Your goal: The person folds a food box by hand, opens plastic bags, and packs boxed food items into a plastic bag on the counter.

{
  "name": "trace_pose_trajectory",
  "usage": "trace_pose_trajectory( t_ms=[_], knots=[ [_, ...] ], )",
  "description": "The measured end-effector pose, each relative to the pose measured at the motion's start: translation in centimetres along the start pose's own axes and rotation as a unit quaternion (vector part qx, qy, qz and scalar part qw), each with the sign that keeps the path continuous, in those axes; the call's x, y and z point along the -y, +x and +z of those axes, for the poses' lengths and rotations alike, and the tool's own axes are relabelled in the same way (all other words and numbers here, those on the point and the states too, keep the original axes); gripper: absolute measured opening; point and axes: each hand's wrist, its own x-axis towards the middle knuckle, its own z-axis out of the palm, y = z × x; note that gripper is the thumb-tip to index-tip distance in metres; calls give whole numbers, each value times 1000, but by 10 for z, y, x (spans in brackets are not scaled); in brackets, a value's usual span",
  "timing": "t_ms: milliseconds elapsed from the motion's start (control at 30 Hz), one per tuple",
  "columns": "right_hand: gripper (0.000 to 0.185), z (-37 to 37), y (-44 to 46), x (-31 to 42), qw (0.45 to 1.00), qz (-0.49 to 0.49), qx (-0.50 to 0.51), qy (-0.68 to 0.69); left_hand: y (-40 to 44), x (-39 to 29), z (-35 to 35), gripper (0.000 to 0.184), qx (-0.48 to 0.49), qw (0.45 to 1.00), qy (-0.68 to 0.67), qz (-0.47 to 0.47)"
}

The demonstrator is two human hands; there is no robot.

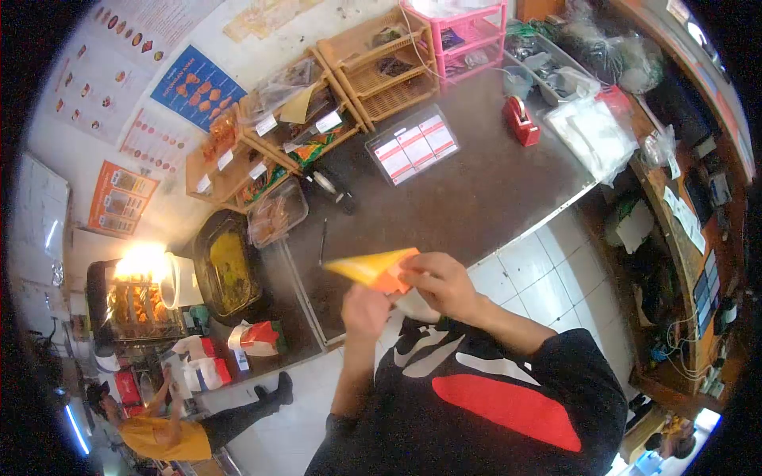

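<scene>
A folded yellow and orange paper piece [373, 268] is held up in front of the body, near the front edge of the dark counter [381, 222]. Its pointed end faces left. My right hand [438, 279] pinches the orange end between thumb and fingers. Close below the paper, my left hand [367, 311] is smeared by motion; it touches or nearly touches the lower edge, and its fingers cannot be made out. A black pen [323, 241] lies on the counter beyond the paper's tip.
Wooden racks [381, 71], a pink shelf [471, 40], a label sheet [413, 144] and a red tape dispenser [521, 120] stand or lie along the counter. A black tray [228, 266] is at left. Another person [171, 436] stands lower left.
</scene>
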Motion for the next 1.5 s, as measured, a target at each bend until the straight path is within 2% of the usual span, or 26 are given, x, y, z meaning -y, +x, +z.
trace_pose_trajectory(
  t_ms=[33,133,267,367,467,500,600,700,800,900,1000,1100,1200,1300,1400,1500],
  knots=[
    [33,-5,3,3,1000,-16,17,-7,-2,-5,2,40,-40,998,20,46],
    [31,-9,7,6,999,-27,28,-5,3,-6,-21,36,-193,940,276,52],
    [28,-11,9,3,998,29,10,52,-4,-2,-16,33,-99,937,316,109],
    [26,-16,12,7,996,60,2,73,-6,-4,-22,26,-90,919,367,114],
    [25,-14,14,12,994,68,-11,80,-1,-5,-17,21,-147,875,419,194],
    [25,-13,14,13,994,70,-15,80,-1,-6,-17,21,-151,835,479,226],
    [19,-9,16,15,993,62,-59,82,-2,-3,9,17,-195,771,560,234],
    [13,-12,17,21,969,181,-64,159,1,-3,5,13,-134,712,617,308],
    [9,-13,25,22,956,198,-79,203,6,-5,5,17,-86,619,690,366],
    [10,-15,26,24,948,218,-56,226,7,0,-6,15,-99,681,634,352],
    [11,-8,27,31,948,198,-97,227,5,10,-1,16,-111,705,597,367],
    [11,-4,28,38,952,200,-87,214,-2,14,7,16,-115,669,645,351],
    [10,-1,28,37,959,185,-90,197,-8,10,15,20,-111,675,660,311],
    [9,0,26,39,963,173,-83,191,-10,7,15,21,-110,664,667,320],
    [8,-1,25,39,969,162,-59,179,-10,8,11,20,-92,681,643,339],
    [8,0,23,39,976,151,-43,150,-14,5,16,19,-96,655,673,329]
  ],
)
